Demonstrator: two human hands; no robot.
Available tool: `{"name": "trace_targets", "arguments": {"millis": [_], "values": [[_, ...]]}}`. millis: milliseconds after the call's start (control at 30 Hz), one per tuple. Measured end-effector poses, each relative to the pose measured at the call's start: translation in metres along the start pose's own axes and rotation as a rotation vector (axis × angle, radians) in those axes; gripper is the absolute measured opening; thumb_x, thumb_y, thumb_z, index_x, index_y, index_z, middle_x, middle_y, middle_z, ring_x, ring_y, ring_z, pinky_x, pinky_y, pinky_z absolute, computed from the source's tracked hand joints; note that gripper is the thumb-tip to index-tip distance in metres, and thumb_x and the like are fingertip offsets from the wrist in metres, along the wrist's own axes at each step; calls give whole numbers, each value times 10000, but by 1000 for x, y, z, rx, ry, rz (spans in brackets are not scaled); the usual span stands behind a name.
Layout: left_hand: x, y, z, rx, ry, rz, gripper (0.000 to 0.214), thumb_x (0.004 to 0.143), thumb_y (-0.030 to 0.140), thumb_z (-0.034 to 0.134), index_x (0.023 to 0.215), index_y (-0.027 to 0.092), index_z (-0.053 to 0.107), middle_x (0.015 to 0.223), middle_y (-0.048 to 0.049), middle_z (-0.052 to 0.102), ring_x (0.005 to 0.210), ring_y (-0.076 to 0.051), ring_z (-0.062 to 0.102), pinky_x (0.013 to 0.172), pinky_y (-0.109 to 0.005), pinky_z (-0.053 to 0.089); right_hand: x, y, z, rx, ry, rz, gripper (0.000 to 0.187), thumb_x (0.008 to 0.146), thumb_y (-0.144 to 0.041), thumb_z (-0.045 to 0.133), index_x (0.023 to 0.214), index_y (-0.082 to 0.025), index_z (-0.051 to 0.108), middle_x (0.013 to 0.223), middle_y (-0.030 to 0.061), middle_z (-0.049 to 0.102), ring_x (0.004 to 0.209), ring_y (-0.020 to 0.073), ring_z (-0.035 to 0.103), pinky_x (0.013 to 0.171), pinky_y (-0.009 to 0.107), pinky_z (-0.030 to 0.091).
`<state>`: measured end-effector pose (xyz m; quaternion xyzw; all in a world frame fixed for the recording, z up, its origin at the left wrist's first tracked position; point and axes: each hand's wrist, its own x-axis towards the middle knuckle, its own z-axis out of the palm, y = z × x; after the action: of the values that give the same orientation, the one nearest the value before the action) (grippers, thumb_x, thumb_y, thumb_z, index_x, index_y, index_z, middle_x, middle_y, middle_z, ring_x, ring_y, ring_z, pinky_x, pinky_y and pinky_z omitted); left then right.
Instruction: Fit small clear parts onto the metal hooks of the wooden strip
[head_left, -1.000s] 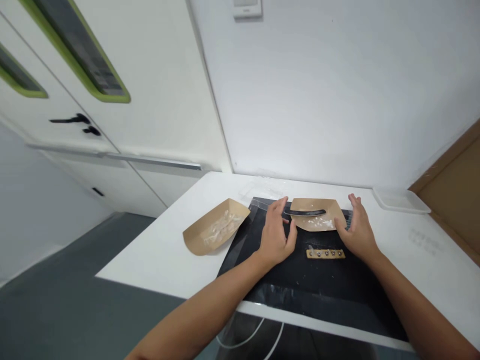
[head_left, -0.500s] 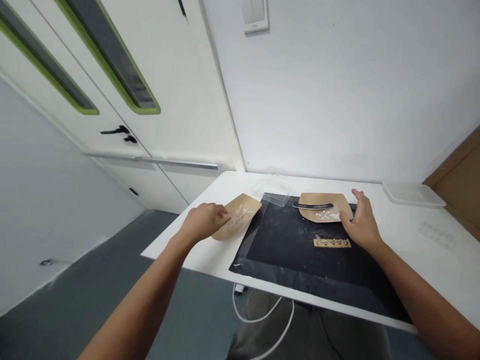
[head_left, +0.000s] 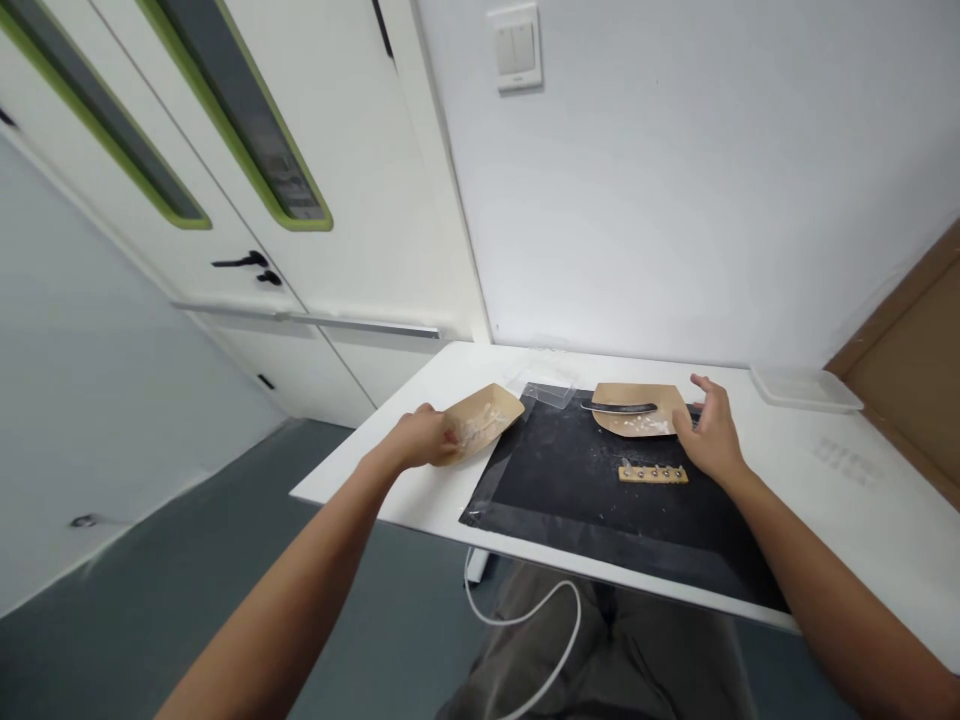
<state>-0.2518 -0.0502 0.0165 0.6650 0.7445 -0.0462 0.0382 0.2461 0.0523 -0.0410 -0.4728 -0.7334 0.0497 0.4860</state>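
My left hand (head_left: 426,438) reaches into the near end of the left brown paper tray (head_left: 504,400), its fingers curled together low over the small clear and white bits (head_left: 480,425) lying there. Whatever those fingers hold is hidden. My right hand (head_left: 711,435) has its fingers apart, with the thumb at the right edge of the other paper tray (head_left: 611,393). Tweezers with a dark grip (head_left: 622,408) lie across that second tray, above scattered white bits (head_left: 649,426). In front of it, a small wooden strip (head_left: 652,475) carries a row of several shiny metal studs.
Beneath the wooden strip spreads a black mat (head_left: 555,480) on the white table (head_left: 409,400). A clear plastic lid or box (head_left: 551,385) stands behind it. At the back right sits a translucent shallow tray (head_left: 806,390). A white cable (head_left: 525,622) hangs below the table's front edge.
My left hand has gone lower into the left paper tray, its fingers now among the bits. My right hand stays beside the other tray. The view has shifted slightly.
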Motion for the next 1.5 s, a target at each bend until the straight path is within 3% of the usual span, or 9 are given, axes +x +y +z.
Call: {"name": "trace_targets", "arguments": {"millis": [400, 633, 800, 967, 1100, 1167, 1300, 1367, 1500], "values": [[3, -6, -4, 69, 62, 70, 286, 924, 434, 594, 893, 236, 798, 949, -128, 779, 919, -312, 702, 779, -345, 449, 6, 18, -3, -53, 47, 15, 599, 955, -373, 568, 1496, -140, 463, 1475, 233, 538, 1471, 374, 460, 1136, 592, 482], [-2, 9, -22, -78, 222, 93, 312, 916, 424, 569, 1004, 216, 784, 998, -120, 799, 880, -310, 712, 720, -347, 450, 15, 32, -13, 9, -78, 9, 323, 1053, -410, 471, 1043, -244, 748, 931, 68, 809, 1026, 308, 742, 1091, 563, 512], [-4, 58, -46, -301, 378, 223, 334, 959, 493, 569, 1064, 234, 751, 967, -80, 793, 818, -252, 700, 723, -340, 494, 10, 37, -6, 83, -58, 23, 507, 1030, -246, 387, 1520, -237, 515, 1309, 122, 738, 1110, 286, 756, 1065, 547, 564], [22, 151, -48, -595, 474, 448, 306, 980, 500, 629, 1104, 242, 737, 958, -42, 806, 832, -199, 738, 781, -312, 579, 4, 31, -4, 196, -42, 19, 861, 970, -192, 450, 1713, -330, 37, 1746, 143, 184, 1437, 328, 566, 1237, 616, 413], [49, 227, -24, -776, 515, 563, 278, 1014, 433, 620, 1114, 205, 743, 929, -46, 817, 744, -168, 747, 729, -284, 614, 6, 14, -17, 79, -209, -156, 783, 1029, -252, 463, 1715, -316, 90, 1796, 60, -5, 1671, 300, 67, 1329, 611, 232], [58, 252, -9, -828, 524, 605, 257, 1011, 407, 643, 1089, 194, 764, 905, -49, 821, 701, -161, 745, 693, -272, 616, 9, 4, -21, 28, -240, -154, 694, 1083, -307, 428, 1711, -310, 134, 1799, 66, 63, 1671, 280, 85, 1325, 601, 251], [67, 269, 16, -862, 563, 636, 237, 1015, 390, 661, 1083, 216, 807, 933, -63, 832, 709, -175, 747, 674, -286, 616, 10, -11, -19, -88, -335, -266, 512, 1118, -238, 334, 1600, -377, 438, 1564, 28, 589, 1553, 258, 432, 1307, 635, 273], [66, 264, 24, -841, 590, 630, 235, 1019, 381, 663, 1083, 218, 820, 955, -70, 828, 751, -185, 743, 702, -299, 610, 10, -16, -17, -94, -339, -316, 585, 1088, -139, 318, 1625, -356, 399, 1387, 34, 726, 1422, 245, 594, 1299, 654, 282], [60, 252, 31, -775, 657, 600, 270, 1055, 370, 610, 1152, 230, 821, 905, -67, 785, 782, -186, 717, 746, -301, 580, 6, -25, -22, -40, -284, -258, 801, 985, -15, 316, 1707, -330, 172, 1622, 66, 520, 1516, 246, 492, 1314, 640, 295]]}}
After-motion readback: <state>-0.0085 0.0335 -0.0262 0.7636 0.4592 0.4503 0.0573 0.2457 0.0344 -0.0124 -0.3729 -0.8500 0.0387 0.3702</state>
